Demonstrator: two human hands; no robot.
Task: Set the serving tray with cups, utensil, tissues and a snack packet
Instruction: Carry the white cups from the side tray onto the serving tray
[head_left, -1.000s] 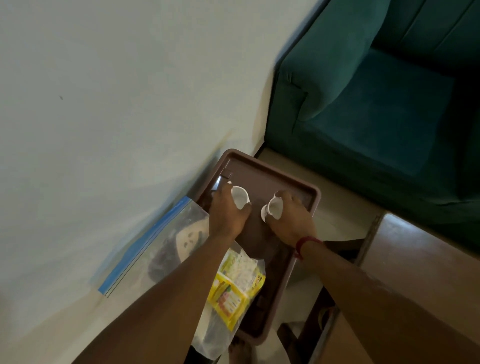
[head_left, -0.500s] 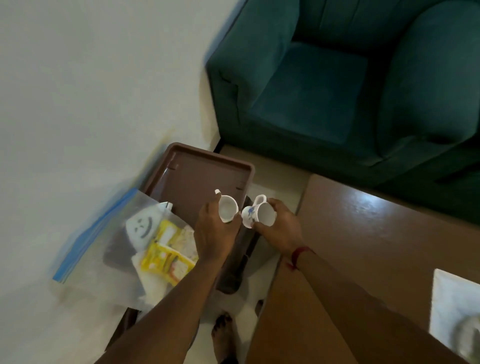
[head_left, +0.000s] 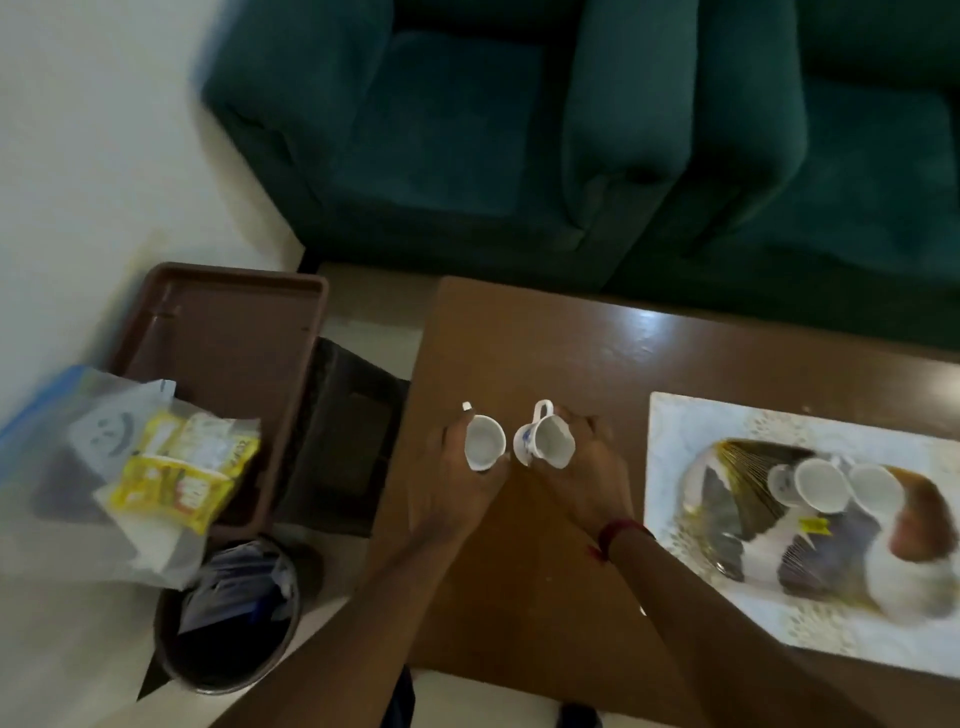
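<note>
1. While each hand carries a small white cup above the brown tabletop (head_left: 519, 545), the step in hand looks like bringing cups over to the patterned serving tray (head_left: 727, 431) at the right.
2. The left hand (head_left: 447, 493) has its grip wrapped round the plain cup (head_left: 484, 444); the right hand (head_left: 582, 473) has its grip closed round the blue-flowered cup (head_left: 545, 441).
3. Two more cups (head_left: 841, 486) already sit on the tray, rather blurred.
4. The yellow snack packet (head_left: 176, 478) lies in a clear bag (head_left: 67, 467) on a brown bin (head_left: 234, 353) well to the left.
5. Next, I'd judge, both hands must travel right and set the cups down upright beside the others.
</note>
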